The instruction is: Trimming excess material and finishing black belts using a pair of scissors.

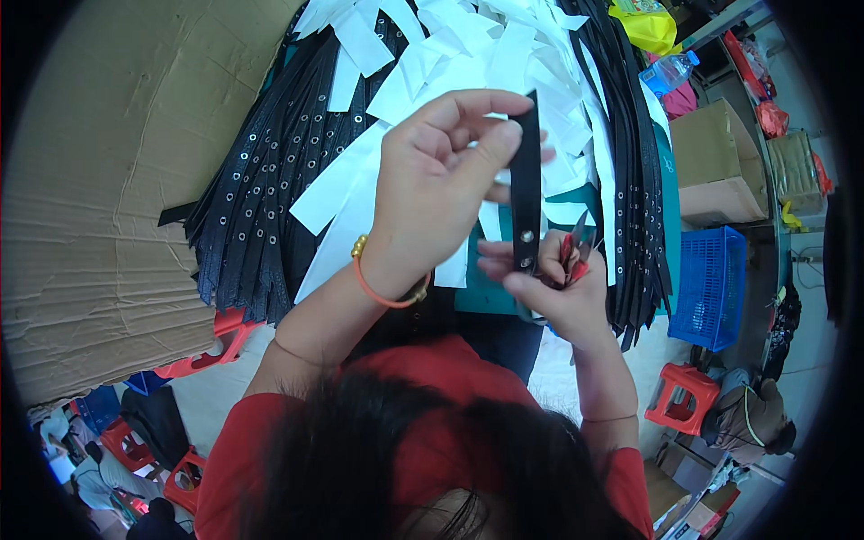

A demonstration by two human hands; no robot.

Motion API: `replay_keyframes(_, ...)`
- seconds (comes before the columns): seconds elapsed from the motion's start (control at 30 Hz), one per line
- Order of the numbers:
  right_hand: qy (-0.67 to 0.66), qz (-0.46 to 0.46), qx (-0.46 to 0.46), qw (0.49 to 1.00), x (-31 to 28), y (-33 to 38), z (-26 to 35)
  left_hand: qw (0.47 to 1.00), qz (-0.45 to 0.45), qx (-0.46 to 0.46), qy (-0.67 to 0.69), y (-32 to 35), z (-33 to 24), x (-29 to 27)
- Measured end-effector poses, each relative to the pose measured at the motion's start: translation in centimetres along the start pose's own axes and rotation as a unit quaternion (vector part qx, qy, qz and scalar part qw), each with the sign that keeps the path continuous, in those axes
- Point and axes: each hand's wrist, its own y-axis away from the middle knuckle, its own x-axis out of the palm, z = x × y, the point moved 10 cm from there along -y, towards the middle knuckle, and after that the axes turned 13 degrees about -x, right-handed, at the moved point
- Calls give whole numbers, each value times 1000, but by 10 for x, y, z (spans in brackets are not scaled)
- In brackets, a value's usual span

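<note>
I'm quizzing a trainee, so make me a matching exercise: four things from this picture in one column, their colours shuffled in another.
Things:
1. strap held in both hands
2. basket
3. stool
4. paper strips

Colours:
A. white
B. red
C. black
D. blue

Pairs: 1-C, 2-D, 3-B, 4-A. The left hand pinches the strap's top; the right hand grips its lower end.
</note>
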Motion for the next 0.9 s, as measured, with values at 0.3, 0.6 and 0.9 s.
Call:
replay_keyframes(0.3, -63, -61, 24, 996, -17, -5, 6, 1000, -6, 22, 12, -2, 16, -6)
replay_keyframes(0.6, 32, -65, 1, 997, -32, -5, 28, 976, 109, -149, 113, 25, 83, 16)
replay_keyframes(0.9, 5, -32, -68, 997, -21, -31, 57, 953, 211, -217, 7, 65, 115, 66)
